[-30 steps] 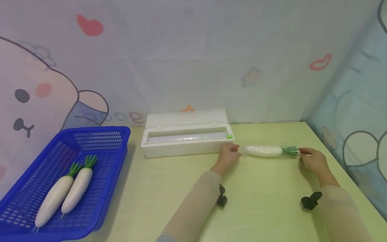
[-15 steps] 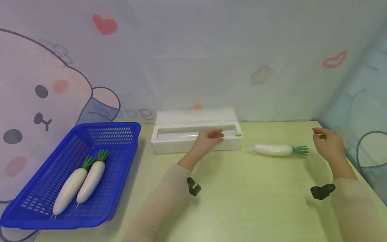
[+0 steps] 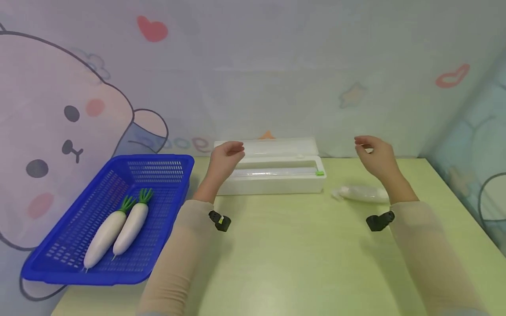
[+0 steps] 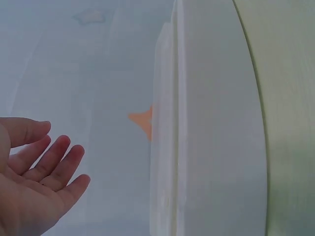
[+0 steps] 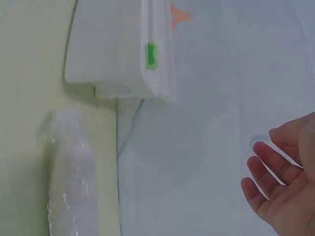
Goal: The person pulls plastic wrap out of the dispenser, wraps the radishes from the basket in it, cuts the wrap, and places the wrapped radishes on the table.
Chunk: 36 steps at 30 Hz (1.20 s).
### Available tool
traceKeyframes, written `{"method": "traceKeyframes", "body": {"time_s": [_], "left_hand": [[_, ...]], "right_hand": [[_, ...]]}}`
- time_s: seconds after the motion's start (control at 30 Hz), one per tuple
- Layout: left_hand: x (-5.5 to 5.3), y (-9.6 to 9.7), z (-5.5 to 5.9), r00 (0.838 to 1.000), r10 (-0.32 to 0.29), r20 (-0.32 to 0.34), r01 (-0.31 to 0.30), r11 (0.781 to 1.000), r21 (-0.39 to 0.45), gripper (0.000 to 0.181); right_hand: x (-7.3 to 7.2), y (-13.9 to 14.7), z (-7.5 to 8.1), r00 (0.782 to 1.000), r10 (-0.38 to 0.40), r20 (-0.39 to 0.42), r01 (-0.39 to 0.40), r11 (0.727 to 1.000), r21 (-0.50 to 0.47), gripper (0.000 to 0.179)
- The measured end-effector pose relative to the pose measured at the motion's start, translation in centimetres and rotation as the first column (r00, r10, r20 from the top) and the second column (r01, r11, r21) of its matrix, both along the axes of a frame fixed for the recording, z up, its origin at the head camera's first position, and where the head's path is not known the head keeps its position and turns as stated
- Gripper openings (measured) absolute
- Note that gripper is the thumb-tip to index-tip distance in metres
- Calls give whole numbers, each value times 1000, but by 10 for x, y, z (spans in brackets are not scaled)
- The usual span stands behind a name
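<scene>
My left hand [image 3: 225, 164] is raised in front of the left end of a white cling film dispenser [image 3: 272, 186], its fingers loosely bent with nothing in them. The dispenser's lid [image 3: 280, 145] is tilted back, and a film roll [image 3: 276, 171] shows inside, with a green slider [image 3: 319, 173] at the right end. My right hand [image 3: 377, 158] hovers above a film-wrapped white radish [image 3: 361, 193], fingers relaxed and holding nothing. That radish lies on the table, its leafy end hidden behind my right wrist. In the right wrist view the crinkled wrap [image 5: 74, 172] shows plainly.
On the left stands a blue plastic basket [image 3: 168, 224]. Inside it lie two unwrapped white radishes, one larger [image 3: 104, 239] and one slimmer [image 3: 131, 228], both with green tops. A printed cloth backdrop [image 3: 257, 87] rises behind the pale green table [image 3: 292, 254].
Both hands have left the wrapped radish and lifted. The left hand has swung left past the dispenser's front; the right has risen and come inward. The head view has turned slightly left.
</scene>
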<state>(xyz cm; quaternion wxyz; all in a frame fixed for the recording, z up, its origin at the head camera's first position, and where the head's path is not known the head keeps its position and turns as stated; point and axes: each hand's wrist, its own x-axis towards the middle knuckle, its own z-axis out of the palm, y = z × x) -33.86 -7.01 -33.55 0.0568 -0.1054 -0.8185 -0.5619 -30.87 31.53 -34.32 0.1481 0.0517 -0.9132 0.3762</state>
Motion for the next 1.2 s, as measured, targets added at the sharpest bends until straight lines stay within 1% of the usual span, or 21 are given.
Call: {"method": "traceKeyframes", "body": {"time_s": [0.1,0.13,0.23,0.33,0.4,0.47,0.53,0.57,0.6,0.63,0.73,0.87,0.93,1.0,1.13,1.2], "left_hand": [[-3,-10,-9,998,53,-18,-54,993,-101,32],[-3,-14,-13,998,62,-13,-63,989,-135,32],[-6,-23,-24,997,77,26,-69,971,-227,34],[-11,-30,-37,994,78,74,-52,949,-310,36],[-13,-34,-44,993,84,78,-48,923,-382,35],[-15,-37,-49,993,97,69,-54,886,-461,34],[-15,-38,-52,993,111,51,-68,851,-520,33],[-15,-39,-53,992,119,45,-76,840,-538,32],[-15,-40,-54,991,127,46,-82,835,-544,31],[-15,-40,-55,990,131,42,-87,832,-547,30],[-15,-43,-55,990,133,55,-85,846,-527,27],[-17,-46,-54,988,128,84,-73,876,-477,24],[-18,-48,-54,987,130,89,-77,891,-448,23],[-18,-49,-55,986,137,90,-86,901,-426,23],[-20,-53,-58,984,157,85,-106,899,-425,23],[-20,-54,-60,982,168,89,-114,897,-428,22]], "right_hand": [[-7,-20,-4,997,74,25,-74,997,17,41],[-9,-26,-6,995,94,41,-96,995,32,40],[-14,-40,-15,984,149,99,-157,985,78,39],[-19,-50,-27,967,194,162,-215,969,120,39],[-23,-55,-35,954,220,203,-251,958,138,39],[-26,-58,-42,940,241,240,-281,948,150,39],[-29,-60,-46,932,255,259,-303,938,167,38],[-31,-61,-47,928,258,269,-309,937,166,37],[-32,-61,-48,926,260,273,-312,935,169,36],[-34,-62,-49,925,260,275,-313,935,166,34],[-37,-61,-51,923,255,287,-306,941,148,31],[-39,-60,-53,924,233,302,-278,953,115,30],[-41,-61,-54,929,218,299,-261,959,112,31],[-43,-63,-54,931,208,298,-250,962,109,31],[-45,-71,-54,934,203,293,-247,961,124,30],[-46,-74,-54,936,199,291,-251,956,153,27]]}}
